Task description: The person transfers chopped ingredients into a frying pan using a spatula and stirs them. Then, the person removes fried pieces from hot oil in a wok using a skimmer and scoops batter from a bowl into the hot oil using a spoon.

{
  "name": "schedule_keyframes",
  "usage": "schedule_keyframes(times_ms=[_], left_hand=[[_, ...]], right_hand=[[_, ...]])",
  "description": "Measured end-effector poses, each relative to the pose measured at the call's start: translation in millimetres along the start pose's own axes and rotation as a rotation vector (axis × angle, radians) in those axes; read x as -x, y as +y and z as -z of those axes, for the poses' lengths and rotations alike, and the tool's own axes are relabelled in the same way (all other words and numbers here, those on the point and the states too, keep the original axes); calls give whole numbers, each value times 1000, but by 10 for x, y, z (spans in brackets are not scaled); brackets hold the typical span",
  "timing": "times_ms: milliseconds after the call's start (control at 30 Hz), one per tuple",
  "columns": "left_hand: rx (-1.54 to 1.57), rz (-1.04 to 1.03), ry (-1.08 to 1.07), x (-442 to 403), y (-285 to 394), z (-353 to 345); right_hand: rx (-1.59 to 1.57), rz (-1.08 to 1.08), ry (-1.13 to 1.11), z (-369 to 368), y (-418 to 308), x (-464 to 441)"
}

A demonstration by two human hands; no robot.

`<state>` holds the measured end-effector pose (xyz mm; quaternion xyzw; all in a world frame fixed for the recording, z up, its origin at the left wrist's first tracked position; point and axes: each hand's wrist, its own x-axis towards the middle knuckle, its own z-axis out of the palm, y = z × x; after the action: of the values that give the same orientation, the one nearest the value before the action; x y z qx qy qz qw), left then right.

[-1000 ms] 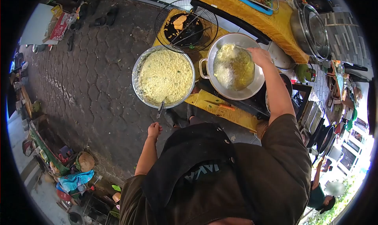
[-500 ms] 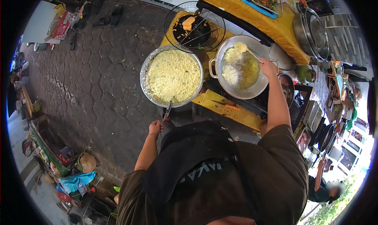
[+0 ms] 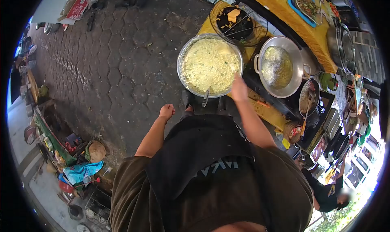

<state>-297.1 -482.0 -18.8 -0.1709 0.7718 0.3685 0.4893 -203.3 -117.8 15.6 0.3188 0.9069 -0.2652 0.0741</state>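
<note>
A large metal basin [image 3: 181, 78] is filled with pale yellow batter [image 3: 209, 63] flecked with green. My right hand [image 3: 239, 89] is at the basin's right rim, smeared by motion, closed around the handle of a spoon whose end lies in the batter. Against the basin's front rim leans another metal utensil handle [image 3: 206, 98], untouched. To the right, a two-handled metal wok [image 3: 296, 63] contains bubbling yellowish oil with pale batter in it. My left hand [image 3: 167, 111] hangs left of my body above the pavement, its fingers curled into a fist, holding nothing visible.
Behind the basin sits a wire basket [image 3: 260, 29] with an orange-brown fried piece [image 3: 233, 15]. A dark pan [image 3: 308, 98] with a utensil is right of the wok. A blue-rimmed tray [image 3: 291, 4] of food stands at the back. Another person [image 3: 325, 193] is at far right.
My right hand has moved left from the wok to the basin, taking the spoon along. The view has shifted, so basin and wok appear further right. My left hand stays curled.
</note>
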Motion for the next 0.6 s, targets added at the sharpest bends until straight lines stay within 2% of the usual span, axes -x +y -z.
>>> schedule_keyframes(times_ms=[67,100,167,233,367,400,467,500,600], left_hand=[[-68,7,-18,-41,-212,184],[-131,-4,-26,-121,-222,313],[-45,17,-16,-56,-277,492],[43,33,-8,-72,-336,651],[-52,87,-232,-164,-216,648],[-77,81,-320,-235,-154,481],[-79,99,-499,-319,31,80],[-55,123,-595,-334,154,-154],[91,190,-693,-442,220,-811]], right_hand=[[195,-124,-306,-232,-569,20],[157,-194,-352,-443,-639,-39],[105,-321,-199,-728,-683,-127],[72,-384,-142,-723,-717,-371],[-99,-550,-59,-883,-597,-1125],[-94,-549,-54,-1014,-607,-1256],[50,-340,-201,-1343,-719,-1422],[144,-309,-229,-1355,-853,-1337],[193,-165,-320,-1168,-868,-868]])
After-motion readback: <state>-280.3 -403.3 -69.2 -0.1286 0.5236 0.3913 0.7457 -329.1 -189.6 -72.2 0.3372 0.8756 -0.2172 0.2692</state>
